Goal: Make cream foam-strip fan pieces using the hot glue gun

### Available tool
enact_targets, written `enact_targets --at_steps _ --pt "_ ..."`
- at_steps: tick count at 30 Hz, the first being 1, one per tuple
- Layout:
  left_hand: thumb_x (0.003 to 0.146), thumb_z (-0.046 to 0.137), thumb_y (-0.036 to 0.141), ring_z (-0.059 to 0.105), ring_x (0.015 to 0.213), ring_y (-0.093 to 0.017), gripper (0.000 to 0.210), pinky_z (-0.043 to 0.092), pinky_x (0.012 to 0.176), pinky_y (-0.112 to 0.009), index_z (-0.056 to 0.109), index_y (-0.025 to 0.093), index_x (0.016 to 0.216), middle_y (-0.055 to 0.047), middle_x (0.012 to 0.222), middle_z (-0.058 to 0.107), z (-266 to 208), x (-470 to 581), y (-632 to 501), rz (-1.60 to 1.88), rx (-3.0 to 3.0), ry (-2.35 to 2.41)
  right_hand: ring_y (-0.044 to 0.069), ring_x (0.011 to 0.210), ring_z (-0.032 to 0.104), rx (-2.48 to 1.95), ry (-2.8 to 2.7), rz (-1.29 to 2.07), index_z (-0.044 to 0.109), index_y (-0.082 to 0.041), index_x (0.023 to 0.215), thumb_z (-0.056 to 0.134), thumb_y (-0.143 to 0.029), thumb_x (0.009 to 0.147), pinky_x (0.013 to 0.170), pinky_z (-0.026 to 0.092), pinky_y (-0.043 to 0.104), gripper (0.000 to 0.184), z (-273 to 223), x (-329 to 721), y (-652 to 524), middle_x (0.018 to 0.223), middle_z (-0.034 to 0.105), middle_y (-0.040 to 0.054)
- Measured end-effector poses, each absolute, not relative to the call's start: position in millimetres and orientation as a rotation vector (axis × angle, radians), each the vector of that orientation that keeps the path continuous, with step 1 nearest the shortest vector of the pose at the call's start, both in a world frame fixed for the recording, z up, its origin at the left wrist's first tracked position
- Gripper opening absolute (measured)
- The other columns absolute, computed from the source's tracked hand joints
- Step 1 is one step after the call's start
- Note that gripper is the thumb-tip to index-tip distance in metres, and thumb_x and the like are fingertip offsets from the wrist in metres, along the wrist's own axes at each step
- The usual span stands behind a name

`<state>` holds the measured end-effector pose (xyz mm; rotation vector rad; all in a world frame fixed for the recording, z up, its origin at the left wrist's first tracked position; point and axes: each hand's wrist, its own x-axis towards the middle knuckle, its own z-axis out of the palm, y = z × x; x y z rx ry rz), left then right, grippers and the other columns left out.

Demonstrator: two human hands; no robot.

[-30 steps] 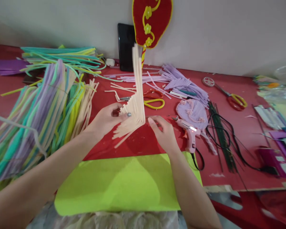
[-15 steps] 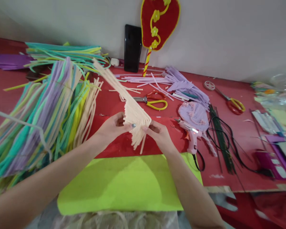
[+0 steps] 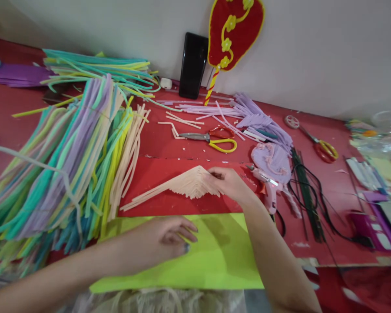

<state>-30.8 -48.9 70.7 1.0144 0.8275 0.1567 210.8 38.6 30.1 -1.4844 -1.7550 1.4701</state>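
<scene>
My right hand [image 3: 226, 182] pinches the right side of a fan-like piece of cream pipe cleaners [image 3: 193, 182], bent and set side by side in a V. A few long straight ends stretch out to its left over the red tabletop. My left hand [image 3: 176, 237] is off the piece, in front of it and above a lime-green sheet [image 3: 221, 256]. Its fingers are loosely curled and apart, with nothing in them. Behind the piece lie scissors [image 3: 208, 137] with one red and one yellow handle.
Left, a big heap of coloured pipe cleaners [image 3: 74, 143] reaches the front edge. At right are a pink glue gun [image 3: 270, 187] with its cord, a lilac round piece [image 3: 270, 161] and more scissors [image 3: 313, 139]. A phone [image 3: 193, 65] and a red fan [image 3: 234, 34] lean against the wall.
My left hand has let go of the cream piece and drawn back toward me. The piece has come down to the tabletop, its long ends swinging left, with my right hand still on it.
</scene>
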Motion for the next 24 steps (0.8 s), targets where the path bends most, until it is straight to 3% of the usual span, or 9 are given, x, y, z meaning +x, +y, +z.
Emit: enact_targets --at_steps 6,10,16,20,24 --pt "0.08 0.06 0.03 0.065 0.096 -0.018 0.021 0.05 0.087 -0.03 0.07 0.026 0.097 -0.001 0.102 0.071 99.3 -34.8 -29.3 0.335 1.44 1.026 0.013 0.065 0.053 -1.495 -1.917 1.502 0.068 -0.016 0.082 0.055 -0.051 0.083 0.06 0.04 0.025 0.037 31.4 207.6 45.8 0.073 0.063 0.0002" --pt "0.078 0.06 0.033 0.065 0.096 -0.019 0.027 0.05 0.087 -0.032 0.068 0.019 0.1 -0.006 0.103 0.071 72.0 -30.2 18.3 0.582 1.493 1.209 0.014 0.069 0.056 -1.455 -1.952 1.535 0.068 -0.016 0.083 0.056 -0.05 0.082 0.063 0.042 0.025 0.036 34.9 205.7 47.6 0.076 0.065 0.0008" --pt "0.071 0.067 0.034 0.065 0.083 -0.019 0.027 0.051 0.079 -0.034 0.067 0.016 0.092 -0.006 0.091 0.071 30.8 -11.1 41.1 0.544 1.39 1.237 0.016 0.075 0.062 -1.485 -1.888 1.483 0.07 -0.019 0.088 0.057 -0.047 0.083 0.069 0.047 0.027 0.031 37.6 204.4 42.3 0.085 0.071 0.0019" --pt "0.069 0.068 0.031 0.061 0.073 -0.016 0.029 0.05 0.071 -0.031 0.065 0.016 0.094 -0.003 0.081 0.067 25.8 -8.7 38.8 0.598 1.362 1.299 0.019 0.091 0.065 -1.639 -1.623 1.016 0.07 -0.02 0.096 0.058 -0.045 0.084 0.085 0.048 0.032 0.03 42.8 222.0 27.4 0.098 0.072 0.0057" --pt "0.07 0.067 0.032 0.06 0.071 -0.014 0.035 0.049 0.069 -0.029 0.062 0.017 0.101 -0.001 0.079 0.063 20.1 -13.3 37.9 0.622 1.342 1.307 0.02 0.08 0.066 -1.879 -1.375 0.488 0.07 -0.018 0.095 0.054 -0.049 0.085 0.076 0.05 0.032 0.037 41.7 265.9 0.2 0.089 0.072 0.0074"
